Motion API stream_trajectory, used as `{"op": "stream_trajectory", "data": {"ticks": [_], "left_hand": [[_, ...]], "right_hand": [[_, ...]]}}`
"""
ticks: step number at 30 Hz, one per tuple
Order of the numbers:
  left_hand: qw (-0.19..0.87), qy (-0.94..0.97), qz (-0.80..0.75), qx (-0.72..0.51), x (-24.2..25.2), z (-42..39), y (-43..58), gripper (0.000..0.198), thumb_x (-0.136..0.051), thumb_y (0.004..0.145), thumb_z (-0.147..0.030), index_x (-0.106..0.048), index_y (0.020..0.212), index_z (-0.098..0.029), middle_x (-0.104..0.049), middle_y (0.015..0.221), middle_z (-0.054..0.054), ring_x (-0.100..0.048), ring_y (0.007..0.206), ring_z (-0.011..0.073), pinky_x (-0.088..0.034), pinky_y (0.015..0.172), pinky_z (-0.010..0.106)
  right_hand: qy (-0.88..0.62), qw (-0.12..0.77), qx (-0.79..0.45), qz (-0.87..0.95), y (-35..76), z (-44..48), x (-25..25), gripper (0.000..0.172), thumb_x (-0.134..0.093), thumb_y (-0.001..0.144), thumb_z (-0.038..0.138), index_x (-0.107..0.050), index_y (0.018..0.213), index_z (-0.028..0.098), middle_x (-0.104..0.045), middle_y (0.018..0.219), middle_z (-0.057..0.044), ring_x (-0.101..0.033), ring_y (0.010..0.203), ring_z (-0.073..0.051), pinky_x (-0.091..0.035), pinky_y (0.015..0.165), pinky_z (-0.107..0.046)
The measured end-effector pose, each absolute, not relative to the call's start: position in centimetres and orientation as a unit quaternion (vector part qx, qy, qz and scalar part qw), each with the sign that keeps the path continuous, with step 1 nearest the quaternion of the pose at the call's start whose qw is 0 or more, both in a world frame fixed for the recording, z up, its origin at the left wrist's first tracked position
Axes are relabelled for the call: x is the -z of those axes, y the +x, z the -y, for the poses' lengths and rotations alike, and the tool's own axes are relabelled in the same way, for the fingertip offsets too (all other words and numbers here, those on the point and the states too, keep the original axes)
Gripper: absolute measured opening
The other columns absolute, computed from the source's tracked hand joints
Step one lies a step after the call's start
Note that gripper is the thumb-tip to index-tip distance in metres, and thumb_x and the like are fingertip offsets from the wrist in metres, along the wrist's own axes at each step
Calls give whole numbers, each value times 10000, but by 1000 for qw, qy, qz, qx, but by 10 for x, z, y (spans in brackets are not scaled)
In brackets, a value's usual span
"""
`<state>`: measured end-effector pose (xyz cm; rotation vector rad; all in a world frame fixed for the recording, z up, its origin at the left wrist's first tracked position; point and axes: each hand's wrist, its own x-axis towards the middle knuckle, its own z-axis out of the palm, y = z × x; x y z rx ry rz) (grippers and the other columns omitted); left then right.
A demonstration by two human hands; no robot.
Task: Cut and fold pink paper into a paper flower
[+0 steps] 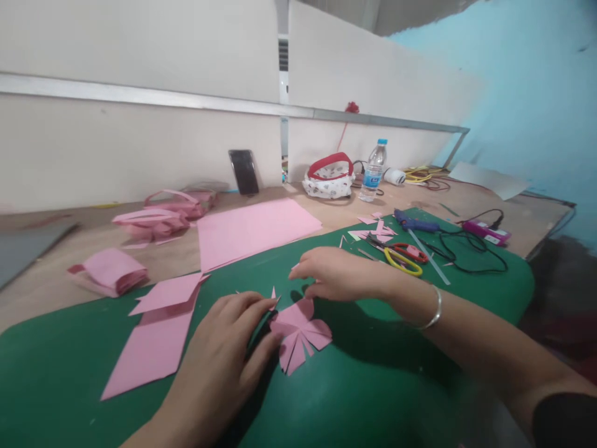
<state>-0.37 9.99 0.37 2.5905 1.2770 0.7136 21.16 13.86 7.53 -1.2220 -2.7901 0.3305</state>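
A pink paper flower (pixel 303 326) with slits cut between its petals lies on the green mat (pixel 382 386). My left hand (pixel 233 348) is at the flower's left edge, with a small pointed thing sticking out by its index fingertip; its fingers are bent, and whether they pinch that thing is unclear. Just above the flower's upper right petal, my right hand (pixel 333 274) hovers with thumb and index finger apart. A bit of pink shows at its index fingertip. Small pink slivers lie near the left fingertips.
Folded pink sheets (pixel 158 336) lie left, pink bundles (pixel 153 224) and a large pink sheet (pixel 252 230) behind. Scissors (pixel 403 258), paper scraps (pixel 380 231) and a blue glue gun (pixel 415 222) are at right. A phone (pixel 244 172), cloth pouch (pixel 330 180) and bottle (pixel 374 171) stand farther back.
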Motion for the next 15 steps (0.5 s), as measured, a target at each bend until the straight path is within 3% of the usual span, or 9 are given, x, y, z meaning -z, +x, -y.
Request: {"op": "stream_trajectory", "data": {"ticks": [3,8,15], "left_hand": [[99,873,-424,-220,-3,-98,-2,267,-614,808,-445,-621,962,-226,-590,1045,78,-530,981,295,-456,805,459],[127,864,-430,-231,-2,-98,1,92,-568,835,-319,-583,826,-228,-586,1008,63,-519,967,275,-455,797,436],[208,833,-447,-252,-2,-104,0,189,-474,908,-333,-547,769,-229,-606,873,32,-565,840,218,-473,735,364]], "right_hand": [[-382,22,-136,914,206,-147,-60,195,-757,717,201,-704,895,142,-629,767,-45,-560,757,-198,-366,615,-261],[-389,45,-195,899,207,-141,-50,110,-758,701,117,-660,750,124,-587,768,-30,-526,764,-165,-375,647,-243],[-403,156,-317,844,210,-140,-50,120,-723,717,102,-611,723,145,-569,686,33,-505,640,-105,-388,572,-199]]}}
